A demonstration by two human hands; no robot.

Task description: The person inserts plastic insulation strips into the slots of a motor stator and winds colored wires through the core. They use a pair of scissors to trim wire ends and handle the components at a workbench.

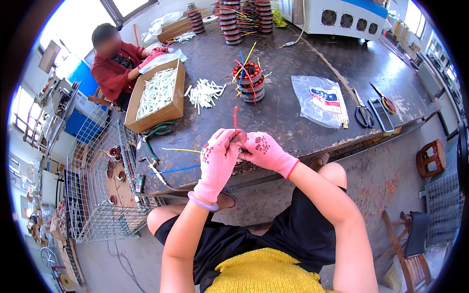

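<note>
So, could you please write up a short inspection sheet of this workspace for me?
Surface: dark table, scuffed, front edge worn.
Job's things: red wire rises between left hand and right hand; yellow wire and blue wire extend leftward; stacked wound rings beyond.
Clutter: loose white tubes beside a cardboard box of more; plastic bag, black-handled scissors.
Hands: both pink-gloved, close together; exact grip hidden.
Cables: pale cable by the white-and-blue machine; thin dark cable on the floor.
Surroundings: co-worker in red beside the box; wire basket left; wooden stool right.
</note>
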